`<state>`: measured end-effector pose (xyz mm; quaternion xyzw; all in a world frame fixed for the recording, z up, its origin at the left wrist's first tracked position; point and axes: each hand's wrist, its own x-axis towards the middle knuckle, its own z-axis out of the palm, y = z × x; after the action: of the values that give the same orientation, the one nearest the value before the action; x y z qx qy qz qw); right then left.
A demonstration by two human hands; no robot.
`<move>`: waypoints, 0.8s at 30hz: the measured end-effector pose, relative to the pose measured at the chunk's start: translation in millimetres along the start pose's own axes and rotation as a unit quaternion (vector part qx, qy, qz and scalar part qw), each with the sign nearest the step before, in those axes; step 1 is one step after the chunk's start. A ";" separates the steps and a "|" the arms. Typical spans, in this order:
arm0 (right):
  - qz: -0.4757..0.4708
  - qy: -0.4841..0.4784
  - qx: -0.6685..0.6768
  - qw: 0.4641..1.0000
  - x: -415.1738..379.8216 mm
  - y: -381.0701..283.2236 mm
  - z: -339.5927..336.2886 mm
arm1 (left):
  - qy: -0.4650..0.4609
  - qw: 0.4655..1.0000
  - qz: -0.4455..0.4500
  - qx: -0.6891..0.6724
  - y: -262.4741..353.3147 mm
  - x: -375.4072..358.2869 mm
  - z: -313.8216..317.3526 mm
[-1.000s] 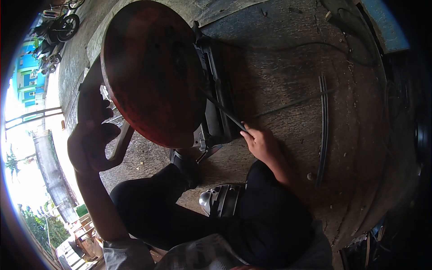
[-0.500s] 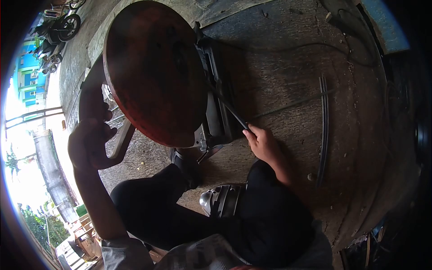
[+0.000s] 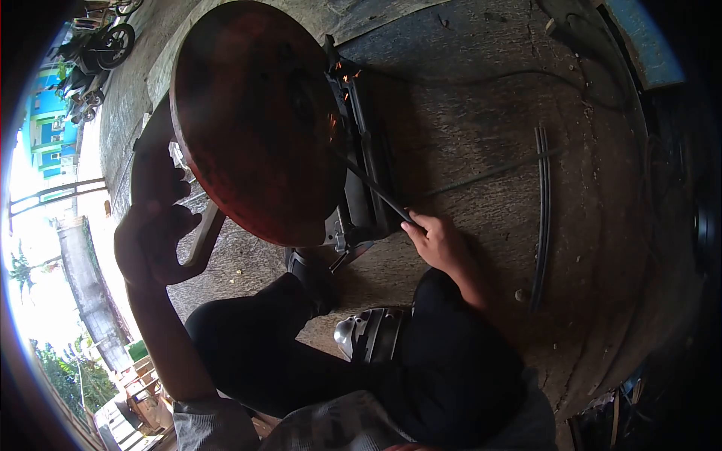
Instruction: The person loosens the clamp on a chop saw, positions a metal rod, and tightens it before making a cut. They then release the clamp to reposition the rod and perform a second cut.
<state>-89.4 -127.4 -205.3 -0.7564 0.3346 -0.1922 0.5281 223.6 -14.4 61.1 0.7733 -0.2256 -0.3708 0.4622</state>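
- Right grip (image 3: 438, 242) has shifted a touch left and down in view since half a second ago, dark rod (image 3: 376, 186) along with it; orange sparks (image 3: 347, 77) have appeared by the disc's right edge.
- I've got that grip narrow, pinched on the rod's near end.
- Rod runs up-left from my fingertips, crosses the dark metal frame (image 3: 366, 154), reaches the edge of the red round disc (image 3: 252, 128); can't tell if its far end touches, hidden there.
- Left grip (image 3: 150, 240) is wrapped round the curved handle (image 3: 204, 239), left of the disc.
- Thin dark bars (image 3: 541, 218) lie side by side on the floor (image 3: 481, 128), right of my right grip, well apart from it.
- Shiny metal piece (image 3: 370, 334) sits between my legs, below the disc.
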 end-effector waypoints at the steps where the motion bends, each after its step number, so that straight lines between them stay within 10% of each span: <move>1: 0.014 -0.005 -0.005 1.000 0.5 -1.3 -0.8 | 0.000 1.000 0.000 -0.001 0.4 -0.1 0.4; 24: 0.002 -0.029 0.012 1.000 1.8 6.4 3.4 | 0.007 0.999 -0.006 -0.031 4.7 -2.2 6.4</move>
<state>-87.9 -127.8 -212.6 -0.7545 0.3183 -0.1732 0.5472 217.2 -18.7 64.1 0.7622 -0.2059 -0.3752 0.4856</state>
